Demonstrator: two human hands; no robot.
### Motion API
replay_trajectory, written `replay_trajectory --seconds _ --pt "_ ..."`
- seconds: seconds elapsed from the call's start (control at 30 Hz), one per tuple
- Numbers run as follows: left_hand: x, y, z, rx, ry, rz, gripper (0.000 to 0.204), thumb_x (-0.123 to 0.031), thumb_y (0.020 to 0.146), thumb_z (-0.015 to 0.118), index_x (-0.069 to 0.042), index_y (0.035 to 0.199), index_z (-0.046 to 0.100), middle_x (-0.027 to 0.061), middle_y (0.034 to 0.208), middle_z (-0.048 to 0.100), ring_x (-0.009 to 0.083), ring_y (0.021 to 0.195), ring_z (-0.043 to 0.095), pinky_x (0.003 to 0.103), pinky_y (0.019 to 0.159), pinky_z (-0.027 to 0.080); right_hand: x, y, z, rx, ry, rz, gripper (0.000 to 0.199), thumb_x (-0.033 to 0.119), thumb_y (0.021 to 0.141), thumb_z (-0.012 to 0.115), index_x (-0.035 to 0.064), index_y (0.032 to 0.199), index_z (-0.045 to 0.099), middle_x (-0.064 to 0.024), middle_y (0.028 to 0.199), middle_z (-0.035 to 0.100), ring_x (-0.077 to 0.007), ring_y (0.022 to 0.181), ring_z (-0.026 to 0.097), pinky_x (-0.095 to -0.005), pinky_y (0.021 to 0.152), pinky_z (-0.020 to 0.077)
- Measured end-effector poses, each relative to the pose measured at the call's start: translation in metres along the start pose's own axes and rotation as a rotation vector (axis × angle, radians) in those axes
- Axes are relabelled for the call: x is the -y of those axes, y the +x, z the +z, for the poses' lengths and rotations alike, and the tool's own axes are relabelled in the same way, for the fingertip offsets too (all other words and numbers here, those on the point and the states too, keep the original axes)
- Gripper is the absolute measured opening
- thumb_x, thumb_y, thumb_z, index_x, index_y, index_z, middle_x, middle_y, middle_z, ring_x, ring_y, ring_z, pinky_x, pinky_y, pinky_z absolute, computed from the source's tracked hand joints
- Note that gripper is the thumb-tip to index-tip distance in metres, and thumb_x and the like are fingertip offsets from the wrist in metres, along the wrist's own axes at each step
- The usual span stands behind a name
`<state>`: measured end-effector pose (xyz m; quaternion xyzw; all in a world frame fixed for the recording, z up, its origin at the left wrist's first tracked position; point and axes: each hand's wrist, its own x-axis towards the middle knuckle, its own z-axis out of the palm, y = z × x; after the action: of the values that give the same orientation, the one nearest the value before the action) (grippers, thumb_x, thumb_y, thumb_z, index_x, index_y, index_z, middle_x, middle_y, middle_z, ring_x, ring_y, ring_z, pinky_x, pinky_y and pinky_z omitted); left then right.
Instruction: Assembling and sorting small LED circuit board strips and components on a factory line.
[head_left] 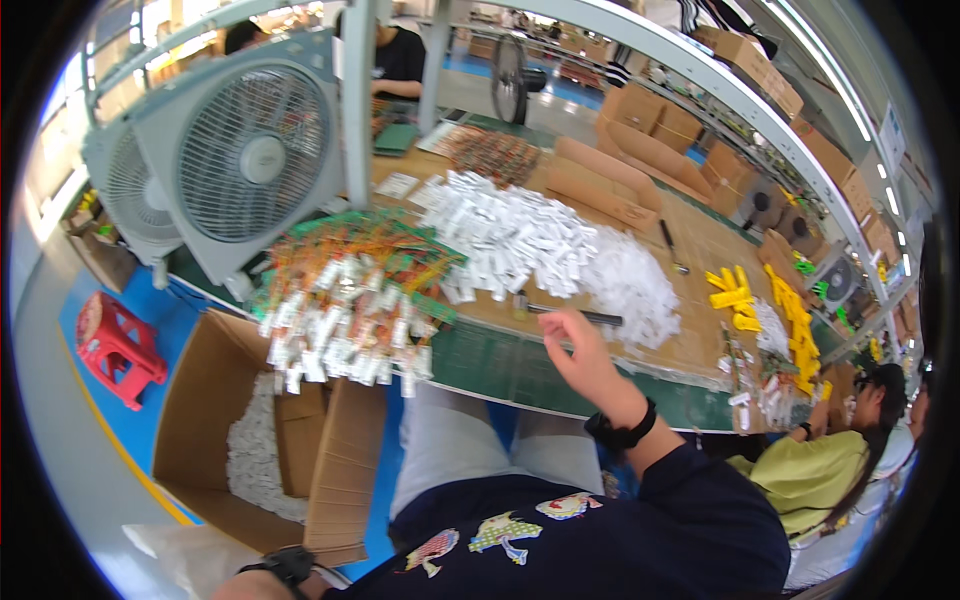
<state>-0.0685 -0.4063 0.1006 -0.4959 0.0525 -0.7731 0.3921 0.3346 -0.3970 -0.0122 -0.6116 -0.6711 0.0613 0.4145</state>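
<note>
My right hand (578, 352) is over the table's near edge, a black band around its wrist. Thumb and forefinger stand apart, and I see nothing held in them. Just beyond the fingers lies a dark stick-like tool (590, 317) beside a small bottle (520, 305); whether a finger touches the tool I cannot tell. Behind are a heap of small white rectangular pieces (520, 230) and a pile of clear plastic bits (635, 285). At the lower left, my left hand (252, 586) is mostly cut off past its black watch, near a white bag (185, 560); its fingers are hidden.
Wired parts with white tags (345, 300) overhang the table's left edge, above an open cardboard box (345, 470). A large fan (255, 150) stands behind them. A black-handled tool (672, 245) and yellow pieces (735, 295) lie right. A co-worker (820, 475) sits at the right.
</note>
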Motion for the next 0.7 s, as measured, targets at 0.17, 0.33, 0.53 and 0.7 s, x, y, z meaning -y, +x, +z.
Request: replay_trajectory --seconds 0.17,0.33,0.53,0.7 --pt "0.012 -0.029 -0.021 0.539 -0.378 -0.809 0.034 -0.026 0.084 0.055 -0.002 0.106 0.047 0.0177 0.096 0.052 0.032 0.086 0.05 0.036 0.065 0.044 -0.034 0.144 0.063 0.063 0.088 -0.019 0.012 0.01 0.081 0.057 0.0064 0.092 0.061 -0.0074 0.079 0.061 -0.0186 0.068 0.057 -0.0304 0.063 0.0454" --pt "0.03 0.006 0.041 0.231 -1.048 -1.392 0.034 -0.036 0.087 0.053 -0.012 0.108 0.043 0.0062 0.09 0.052 0.0243 0.096 0.047 0.036 0.068 0.044 -0.062 0.284 0.143 0.237 -0.208 0.108 0.039 0.037 0.083 0.053 0.0013 0.096 0.062 -0.0195 0.091 0.065 -0.0339 0.087 0.061 -0.0399 0.077 0.0467" --pt "0.031 0.053 0.063 0.194 -0.706 -1.612 0.025 -0.032 0.08 0.065 -0.017 0.097 0.055 -0.0105 0.104 0.052 0.0155 0.094 0.05 0.042 0.074 0.035 -0.033 0.303 0.201 0.417 -0.405 0.189 0.04 0.031 0.08 0.064 -0.0048 0.096 0.057 -0.0193 0.089 0.064 -0.0286 0.081 0.064 -0.0358 0.071 0.0498" --pt "0.068 0.005 0.041 0.235 -1.375 -1.485 0.051 -0.042 0.077 0.068 -0.022 0.12 0.049 0.0014 0.123 0.045 0.0214 0.106 0.043 0.044 0.082 0.032 0.017 0.297 0.185 0.21 0.689 0.375 0.022 0.004 0.08 0.064 0.0006 0.096 0.049 -0.0123 0.084 0.063 -0.0193 0.071 0.066 -0.0288 0.06 0.0525"
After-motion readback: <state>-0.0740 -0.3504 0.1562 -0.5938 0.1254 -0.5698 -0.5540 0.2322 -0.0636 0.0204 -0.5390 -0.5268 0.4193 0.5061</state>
